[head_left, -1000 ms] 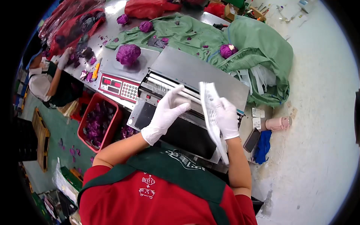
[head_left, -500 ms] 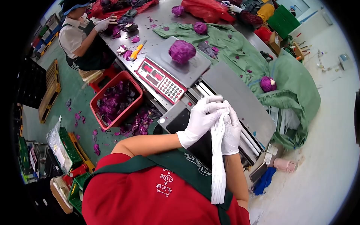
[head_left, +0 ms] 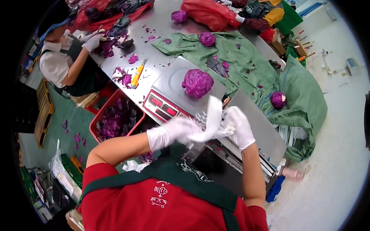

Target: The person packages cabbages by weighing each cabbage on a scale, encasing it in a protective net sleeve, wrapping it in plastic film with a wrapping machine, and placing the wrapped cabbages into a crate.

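Note:
My gloved left hand [head_left: 178, 131] and gloved right hand [head_left: 239, 127] hold a white foam net [head_left: 213, 119] stretched between them, blurred by motion. The fingers of both are closed on it, partly smeared. Just beyond the net, a purple cabbage [head_left: 197, 83] rests on the metal plate of a red-framed scale [head_left: 166, 106]. Below my hands lies the dark surface of a wrapping machine [head_left: 210, 161], with its grey metal cover to the right.
A yellow cutter [head_left: 138, 75] lies left of the scale. A red basket [head_left: 93, 127] of purple leaves stands on the floor. Green sacking [head_left: 246, 61] holds more cabbages. One co-worker [head_left: 69, 61] is at the left, another [head_left: 260, 15] at the top. A pink bottle [head_left: 293, 174] is at the right.
The net, earlier hanging down from my joined fingertips, is now spread between my hands. My hands have moved apart and nearer the scale. The view has shifted.

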Tool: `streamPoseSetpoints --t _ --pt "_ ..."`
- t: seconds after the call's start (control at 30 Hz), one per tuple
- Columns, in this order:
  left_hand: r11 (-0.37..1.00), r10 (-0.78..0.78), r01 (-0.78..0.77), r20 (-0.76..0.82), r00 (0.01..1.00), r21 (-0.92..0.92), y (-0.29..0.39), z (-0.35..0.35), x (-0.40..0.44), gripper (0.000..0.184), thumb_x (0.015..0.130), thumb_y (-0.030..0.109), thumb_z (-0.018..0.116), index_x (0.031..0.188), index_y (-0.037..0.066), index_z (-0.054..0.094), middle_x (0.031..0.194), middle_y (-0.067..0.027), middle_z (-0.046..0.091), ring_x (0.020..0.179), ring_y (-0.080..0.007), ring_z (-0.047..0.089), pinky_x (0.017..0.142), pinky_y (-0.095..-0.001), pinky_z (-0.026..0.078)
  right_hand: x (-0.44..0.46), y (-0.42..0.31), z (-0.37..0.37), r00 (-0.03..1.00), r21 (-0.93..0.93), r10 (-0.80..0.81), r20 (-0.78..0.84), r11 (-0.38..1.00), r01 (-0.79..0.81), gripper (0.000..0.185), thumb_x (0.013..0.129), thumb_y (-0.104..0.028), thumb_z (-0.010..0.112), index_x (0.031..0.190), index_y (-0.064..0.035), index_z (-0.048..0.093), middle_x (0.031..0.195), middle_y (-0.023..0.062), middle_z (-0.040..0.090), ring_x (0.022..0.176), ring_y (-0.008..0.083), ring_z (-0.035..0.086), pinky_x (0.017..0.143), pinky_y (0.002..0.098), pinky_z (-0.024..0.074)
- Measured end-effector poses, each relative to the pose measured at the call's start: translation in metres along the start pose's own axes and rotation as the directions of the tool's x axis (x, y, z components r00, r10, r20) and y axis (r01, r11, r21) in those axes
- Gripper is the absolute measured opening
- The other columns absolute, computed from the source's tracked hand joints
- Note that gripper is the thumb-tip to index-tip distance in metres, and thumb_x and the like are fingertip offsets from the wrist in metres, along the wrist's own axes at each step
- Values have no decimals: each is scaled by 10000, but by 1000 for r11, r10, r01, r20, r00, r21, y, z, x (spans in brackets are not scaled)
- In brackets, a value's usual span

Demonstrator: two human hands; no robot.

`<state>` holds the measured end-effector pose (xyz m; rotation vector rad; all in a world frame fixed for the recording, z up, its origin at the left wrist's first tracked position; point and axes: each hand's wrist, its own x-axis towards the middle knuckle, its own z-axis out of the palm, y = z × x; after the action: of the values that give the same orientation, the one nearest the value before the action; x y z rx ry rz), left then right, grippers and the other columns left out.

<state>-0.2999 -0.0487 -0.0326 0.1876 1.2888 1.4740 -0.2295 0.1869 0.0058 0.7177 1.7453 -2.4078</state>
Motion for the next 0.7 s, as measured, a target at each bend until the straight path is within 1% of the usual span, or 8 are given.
streamPoseSetpoints --t 0.07,0.23,0.33,0.4,0.43,0.5,0.6,0.7 --pt "884 442 -463 -433 786 62 14 -39 32 147 843 160 666 898 25 685 796 -23 672 678 -89 600 608 -235 494 22 2 11 992 -609 22 122 791 57 240 902 -279 584 965 -48 596 821 27 605 718 97 538 655 286 459" --pt "593 775 -27 -562 288 805 68 -137 109 432 875 440 549 893 20 649 811 -205 654 800 -365 633 710 -414 483 137 -54 26 993 -824 -115 -10 564 57 387 936 -349 500 952 6 654 849 60 680 755 156 609 718 343 495" --pt "539 609 227 -561 560 811 65 -155 131 414 891 414 505 946 30 648 859 -229 649 873 -385 625 750 -433 484 213 -22 1 964 -941 -260 -49 336 43 401 940 -370 471 990 -18 658 829 117 679 737 258 619 687 403 479" --pt "434 658 72 -371 656 898 20 -169 160 334 898 350 482 965 56 626 899 -220 647 878 -371 626 768 -436 479 176 -23 39 952 -705 106 -286 649 -284 299 889 -253 548 1105 -57 613 1045 236 622 892 356 602 760 374 481" --pt "452 700 -57 -314 642 890 9 -158 155 294 893 316 481 956 64 617 885 -204 648 862 -366 627 761 -435 476 198 12 9 985 -985 36 169 -15 170 367 883 -196 542 1198 -8 543 1115 186 628 965 305 607 821 357 483" --pt "449 784 -220 -264 562 866 -5 -141 144 225 879 252 473 950 82 602 859 -180 645 832 -354 627 748 -427 469 191 52 14 999 -432 4 37 902 13 327 921 -148 465 1200 2 542 1137 141 623 1000 254 597 875 330 463" --pt "517 821 -322 -352 450 793 -19 -114 120 186 838 113 503 991 99 609 869 -133 647 829 -288 636 774 -333 484 149 54 38 979 -82 -190 -76 980 184 296 965 -117 398 1176 13 559 1147 94 621 1028 184 589 921 298 444" --pt "795 441 -480 -190 877 -370 -7 -62 84 261 877 102 530 1129 70 593 1011 -87 645 906 -196 620 824 -297 489 78 17 64 960 -190 -269 -72 949 252 237 960 -94 415 1071 20 591 1042 94 638 959 147 594 878 272 457"
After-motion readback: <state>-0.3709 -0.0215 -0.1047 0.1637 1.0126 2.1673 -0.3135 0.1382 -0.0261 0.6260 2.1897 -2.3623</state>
